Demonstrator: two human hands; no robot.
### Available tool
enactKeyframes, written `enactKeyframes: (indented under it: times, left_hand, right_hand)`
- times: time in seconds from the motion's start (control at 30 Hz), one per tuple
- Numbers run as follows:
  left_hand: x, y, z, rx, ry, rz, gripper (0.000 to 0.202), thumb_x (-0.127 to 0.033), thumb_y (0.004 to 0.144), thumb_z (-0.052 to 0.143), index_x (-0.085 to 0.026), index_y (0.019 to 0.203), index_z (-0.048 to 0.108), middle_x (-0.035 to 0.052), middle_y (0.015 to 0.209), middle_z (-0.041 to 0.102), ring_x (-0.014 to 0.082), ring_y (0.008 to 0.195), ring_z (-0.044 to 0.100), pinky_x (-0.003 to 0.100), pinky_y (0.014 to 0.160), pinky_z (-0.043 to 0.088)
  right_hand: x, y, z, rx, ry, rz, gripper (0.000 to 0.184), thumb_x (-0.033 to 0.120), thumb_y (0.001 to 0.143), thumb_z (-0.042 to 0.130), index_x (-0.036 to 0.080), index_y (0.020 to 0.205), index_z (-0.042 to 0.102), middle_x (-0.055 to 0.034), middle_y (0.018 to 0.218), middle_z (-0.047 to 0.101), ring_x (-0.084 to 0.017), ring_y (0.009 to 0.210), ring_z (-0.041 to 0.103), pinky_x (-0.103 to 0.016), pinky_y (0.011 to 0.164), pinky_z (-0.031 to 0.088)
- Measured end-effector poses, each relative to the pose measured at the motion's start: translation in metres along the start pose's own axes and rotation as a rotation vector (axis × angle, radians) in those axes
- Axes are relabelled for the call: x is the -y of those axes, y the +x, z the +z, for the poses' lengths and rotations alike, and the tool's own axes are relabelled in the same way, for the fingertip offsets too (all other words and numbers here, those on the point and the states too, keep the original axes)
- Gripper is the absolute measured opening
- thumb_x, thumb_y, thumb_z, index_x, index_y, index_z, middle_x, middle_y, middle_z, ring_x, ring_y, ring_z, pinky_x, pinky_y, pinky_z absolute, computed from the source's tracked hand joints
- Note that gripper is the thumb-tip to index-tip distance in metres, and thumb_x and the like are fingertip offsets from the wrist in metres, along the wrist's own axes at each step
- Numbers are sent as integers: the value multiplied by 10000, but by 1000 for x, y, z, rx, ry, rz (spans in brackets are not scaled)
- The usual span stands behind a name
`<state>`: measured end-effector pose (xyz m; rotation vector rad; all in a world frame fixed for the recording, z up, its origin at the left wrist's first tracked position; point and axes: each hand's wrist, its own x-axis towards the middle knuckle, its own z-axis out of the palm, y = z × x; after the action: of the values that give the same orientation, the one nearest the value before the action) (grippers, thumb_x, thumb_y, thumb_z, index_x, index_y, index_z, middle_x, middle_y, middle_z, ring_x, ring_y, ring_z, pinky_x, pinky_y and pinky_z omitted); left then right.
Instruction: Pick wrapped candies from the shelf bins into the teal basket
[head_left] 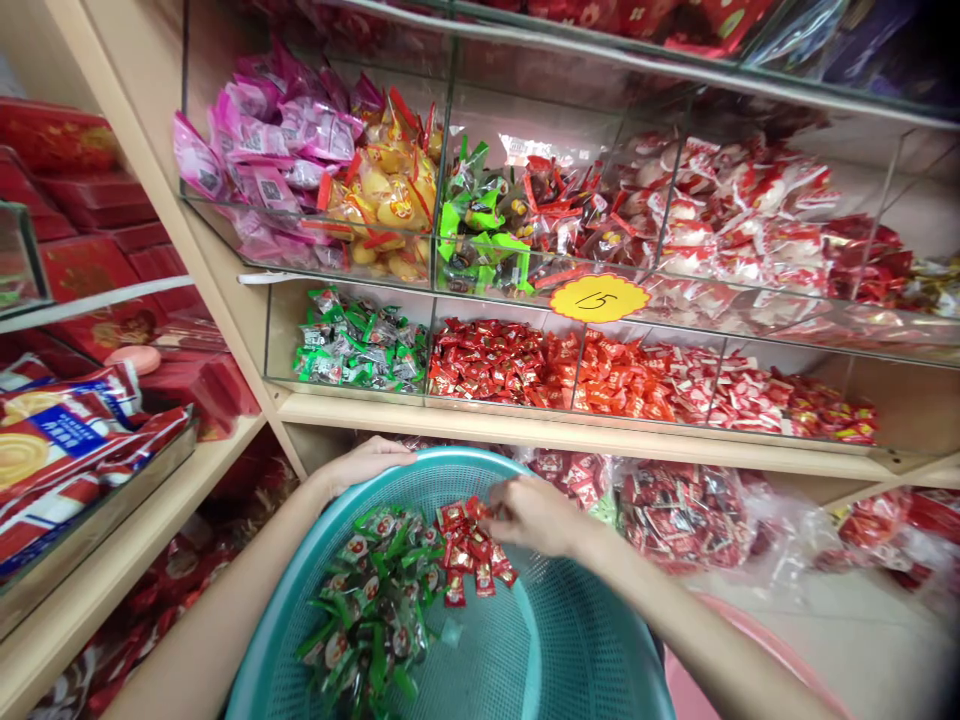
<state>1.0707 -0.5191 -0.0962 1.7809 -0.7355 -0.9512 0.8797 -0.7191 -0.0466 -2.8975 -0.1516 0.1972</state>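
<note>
A teal mesh plastic basket is in front of me, below the shelves. My left hand is closed over its far-left rim, fingers lying along the edge. Inside the basket, on the left, is a heap of green-and-clear wrapped candies. Beside that heap lie small red-wrapped candies. My right hand reaches in over the right side, its fingers curled in and closed at the red candies; the fingertips are partly hidden.
Ahead, a low clear bin holds green candies, red candies and orange candies. Above it runs another bin row with a yellow price tag. Bagged sweets lie beneath the shelf; a pink tub stands at right.
</note>
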Motion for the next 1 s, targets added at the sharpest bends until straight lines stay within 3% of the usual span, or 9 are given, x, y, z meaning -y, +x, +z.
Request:
enactKeyframes:
  times: [0.07, 0.17, 0.33, 0.43, 0.57, 0.67, 0.73, 0.87, 1.0]
  left_hand:
    - [1, 0, -1, 3, -4, 2, 395, -501, 679, 631, -121, 774, 684, 4, 656, 620, 131, 611, 496, 229, 589, 379]
    - [5, 0, -2, 13, -20, -2, 384, -494, 687, 629, -121, 765, 682, 0, 632, 611, 128, 587, 489, 228, 577, 372]
    - [10, 1, -4, 17, -3, 24, 389, -505, 716, 599, -134, 783, 694, 5, 644, 626, 139, 594, 498, 232, 575, 378]
    - [10, 2, -4, 22, -25, 9, 395, -507, 713, 604, -137, 813, 700, 14, 670, 646, 150, 607, 520, 243, 593, 399]
    - [9, 3, -4, 38, -52, -2, 383, -497, 708, 618, -135, 799, 701, 20, 677, 654, 152, 610, 535, 250, 610, 415]
    - [9, 4, -4, 38, -47, -1, 384, -499, 706, 618, -134, 789, 702, 20, 675, 657, 150, 604, 536, 248, 607, 412]
    - [9, 3, -5, 28, -35, 11, 388, -502, 710, 613, -134, 795, 704, 18, 669, 656, 149, 603, 532, 244, 603, 404]
    - [10, 3, -6, 17, 10, 35, 395, -500, 729, 596, -131, 814, 707, 15, 666, 655, 146, 613, 527, 236, 603, 389]
    - [13, 4, -8, 11, 7, 44, 388, -491, 729, 604, -134, 837, 711, 19, 698, 668, 149, 631, 539, 238, 623, 394]
  right_hand:
    - [1, 2, 29, 79, -116, 10, 300, 402, 801, 495, 152, 721, 640, -81, 718, 668, -194, 678, 617, -272, 569, 367]
    - [0, 9, 53, 140, -189, 9, 300, 414, 800, 504, 148, 789, 641, -107, 798, 678, -234, 753, 638, -286, 605, 390]
    - [-3, 13, 58, 136, -211, 50, 432, 532, 822, 446, 144, 844, 633, -135, 869, 672, -265, 824, 632, -317, 672, 418]
    - [-4, 10, 36, 34, -162, 59, 490, 567, 850, 359, 158, 842, 628, -120, 847, 674, -244, 817, 632, -303, 668, 411]
    - [-8, 13, -22, -211, -99, 65, 384, 422, 907, 338, 180, 803, 617, -73, 804, 671, -175, 766, 625, -254, 655, 388]
    - [-18, 26, -63, -408, -151, 207, 287, 350, 900, 370, 192, 863, 607, -63, 827, 673, -176, 768, 620, -258, 651, 386]
    - [-26, 39, -79, -473, -208, 365, 228, 332, 868, 430, 189, 949, 589, -84, 908, 670, -205, 814, 625, -272, 644, 398]
    - [-37, 60, -87, -364, -213, 614, 276, 308, 785, 551, 149, 1008, 583, -149, 1002, 647, -275, 909, 623, -313, 671, 443]
    - [-38, 68, -86, -295, -171, 687, 306, 304, 749, 603, 128, 1000, 602, -177, 1002, 643, -296, 928, 622, -333, 694, 467]
